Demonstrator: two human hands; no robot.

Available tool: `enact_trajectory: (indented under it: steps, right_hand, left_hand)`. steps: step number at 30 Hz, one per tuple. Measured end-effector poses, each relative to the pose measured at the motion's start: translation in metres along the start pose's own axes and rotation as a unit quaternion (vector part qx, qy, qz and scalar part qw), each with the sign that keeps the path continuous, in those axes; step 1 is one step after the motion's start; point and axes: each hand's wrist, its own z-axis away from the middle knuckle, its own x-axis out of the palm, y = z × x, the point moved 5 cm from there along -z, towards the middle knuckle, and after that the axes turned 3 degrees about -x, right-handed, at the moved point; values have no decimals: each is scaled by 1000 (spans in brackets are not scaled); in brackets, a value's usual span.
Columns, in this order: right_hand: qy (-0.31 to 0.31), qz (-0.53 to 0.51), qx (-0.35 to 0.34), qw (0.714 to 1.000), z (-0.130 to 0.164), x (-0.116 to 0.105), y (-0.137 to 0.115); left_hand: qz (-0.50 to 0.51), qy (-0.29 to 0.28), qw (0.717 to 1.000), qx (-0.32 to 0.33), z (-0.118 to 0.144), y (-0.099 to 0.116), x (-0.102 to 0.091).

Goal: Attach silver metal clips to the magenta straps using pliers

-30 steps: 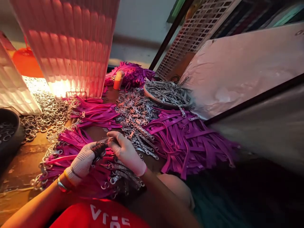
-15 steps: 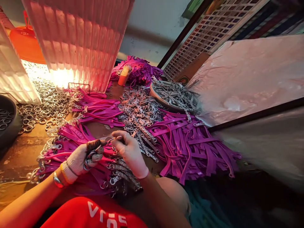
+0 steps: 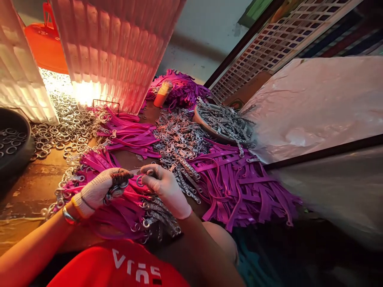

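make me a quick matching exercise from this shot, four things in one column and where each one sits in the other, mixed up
Things:
1. loose rings
2. orange bottle
3. clasp dish
4. left hand

Places:
A. by the plastic sheet, right of the clasps
B. over the straps near the person's lap
C. far back, against a purple heap
D. spread at the foot of the ribbed crate, left side

Pairs: 1-D, 2-C, 3-A, 4-B
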Motion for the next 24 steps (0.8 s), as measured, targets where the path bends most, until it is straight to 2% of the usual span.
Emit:
enact_trajectory:
  steps: [3, 5, 10, 14, 17, 19, 20, 22, 24]
  right_hand:
    - [-54, 51, -31, 997, 0, 7, -4]
    - [-74, 80, -55, 992, 1, 11, -4]
    - [-33, 178, -116, 977, 9, 11, 0]
    - [-36, 214, -163, 963, 17, 16, 4]
    - [-21, 292, -169, 941, 19, 13, 4]
    - [-26, 386, -165, 907, 20, 12, 4]
    - [-32, 429, -165, 888, 22, 12, 4]
    - [-28, 482, -169, 859, 28, 16, 5]
    - [2, 474, -168, 864, 36, 19, 6]
  left_hand:
    - [-87, -30, 996, -13, 2, 0, 2]
    - [-107, -37, 994, -10, 3, -3, 4]
    - [-69, 8, 997, 38, 4, -8, 10]
    - [-53, 13, 996, 69, 2, -11, 16]
    - [-165, 18, 980, 113, 2, -4, 17]
    - [-245, 18, 958, 146, 3, 3, 19]
    - [-255, 16, 956, 144, 3, 4, 19]
    - [-200, 12, 975, 98, 2, 1, 21]
    - [-88, 3, 996, 28, -1, -7, 24]
